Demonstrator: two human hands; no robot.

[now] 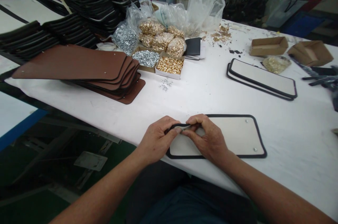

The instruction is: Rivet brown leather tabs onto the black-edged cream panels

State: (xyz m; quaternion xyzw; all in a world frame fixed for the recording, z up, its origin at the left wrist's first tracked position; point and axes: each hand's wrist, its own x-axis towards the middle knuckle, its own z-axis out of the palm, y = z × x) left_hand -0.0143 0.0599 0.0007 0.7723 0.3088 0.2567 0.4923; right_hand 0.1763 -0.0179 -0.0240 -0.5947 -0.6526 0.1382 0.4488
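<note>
A pale panel with black edging (233,136) lies before me at the front of the table, with two small metal fasteners near its right end. My left hand (160,138) pinches the panel's far-left corner, which is bent up. Right beside it, my right hand (207,136) grips the same raised edge between thumb and fingers. The fingertips of both hands nearly meet there; whether a small fastener sits between them is hidden.
Left stands a stack of brown panels (79,62). Beyond are a box of silver fasteners (146,58), a box of gold fasteners (169,65) and bagged gold pieces (151,27). Loose silver pieces (165,84) lie nearer. Two more edged panels (264,76) rest at right, near cardboard trays (269,45).
</note>
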